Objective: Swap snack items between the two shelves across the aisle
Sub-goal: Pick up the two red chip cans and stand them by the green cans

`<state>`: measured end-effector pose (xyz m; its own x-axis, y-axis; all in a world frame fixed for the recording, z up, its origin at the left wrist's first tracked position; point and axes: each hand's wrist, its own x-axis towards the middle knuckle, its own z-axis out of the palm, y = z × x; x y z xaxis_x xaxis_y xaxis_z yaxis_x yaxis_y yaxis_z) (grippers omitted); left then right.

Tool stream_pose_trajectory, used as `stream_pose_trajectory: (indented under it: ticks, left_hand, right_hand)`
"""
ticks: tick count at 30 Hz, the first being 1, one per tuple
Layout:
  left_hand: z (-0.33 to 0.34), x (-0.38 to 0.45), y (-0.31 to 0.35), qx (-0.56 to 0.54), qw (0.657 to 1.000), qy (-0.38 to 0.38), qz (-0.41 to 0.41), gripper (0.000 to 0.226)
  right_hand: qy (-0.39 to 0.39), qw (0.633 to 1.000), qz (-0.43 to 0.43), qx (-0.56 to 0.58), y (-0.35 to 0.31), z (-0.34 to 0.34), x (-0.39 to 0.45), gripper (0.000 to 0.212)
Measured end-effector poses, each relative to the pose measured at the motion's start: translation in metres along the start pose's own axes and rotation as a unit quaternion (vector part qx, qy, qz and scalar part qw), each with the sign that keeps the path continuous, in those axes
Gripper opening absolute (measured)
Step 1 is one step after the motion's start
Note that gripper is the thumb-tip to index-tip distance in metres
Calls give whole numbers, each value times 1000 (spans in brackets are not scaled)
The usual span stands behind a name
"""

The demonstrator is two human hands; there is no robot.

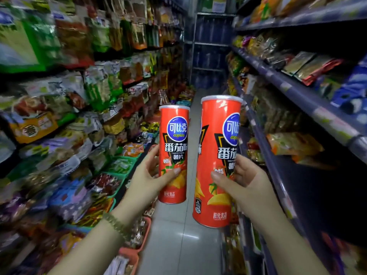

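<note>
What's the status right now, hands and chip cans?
Left hand grips one red cylindrical chip can. Right hand grips a second red can. Both upright over the aisle floor. Nothing blocking.

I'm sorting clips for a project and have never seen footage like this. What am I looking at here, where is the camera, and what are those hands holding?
There is no machine here. A person wears one wide-angle camera on the head, looking forward and down, so you see their own two arms. They stand in a narrow shop aisle with a pale tiled floor. The left shelves are packed with bagged snacks; the right shelves hold more bags. The left hand grips one red chip can, upright. The right hand grips a second red chip can that looks the same. Both cans are held in the air over the aisle, close together but apart. The left wrist wears a bracelet.
</note>
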<state>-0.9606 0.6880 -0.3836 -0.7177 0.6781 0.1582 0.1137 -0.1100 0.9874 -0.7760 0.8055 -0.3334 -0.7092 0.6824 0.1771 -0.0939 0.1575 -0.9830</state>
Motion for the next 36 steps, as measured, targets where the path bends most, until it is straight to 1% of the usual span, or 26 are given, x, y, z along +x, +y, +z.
stream_pose_trajectory:
  ticks: [2,7,9,12,15,17,19,21,25,30,33,36]
  left_hand:
    - [1,58,-9,2,1000,-12,4,83]
    - [12,200,-25,4,999,-40,-2,86]
    - [21,254,-32,5,999,-52,-5,88]
    - [41,328,-47,9,998,-62,-12,93]
    - [64,400,-62,6,998,-65,-10,91]
    - [80,450,-71,8,998,-70,-6,87]
    - [98,506,-78,12,998,-58,-5,88]
    - [108,542,-79,19,999,-51,-4,87]
    - [137,645,-81,24,999,-20,7,73]
    - [158,772,-93,29,999,3,15,75]
    - [165,856,-112,36,999,-5,27,72]
    - [168,944,-131,34,999,-16,33,73]
  right_hand:
    - [17,1000,6,5,11,1,54,61]
    - [48,998,4,48,23,-6,179,43]
    - [61,997,5,55,30,-14,226,40]
    - [76,996,7,50,49,-29,295,48]
    - [95,995,15,38,72,-49,369,59]
    - [88,996,5,24,83,-64,423,63]
    - [72,997,4,17,92,-84,483,63]
    - [57,998,5,5,92,-95,524,63]
    - [39,999,11,-5,98,-126,639,67]
    - [34,999,10,-21,123,-146,770,72]
    - [47,998,8,-31,144,-151,849,65]
    - [75,997,0,-34,163,-152,931,70]
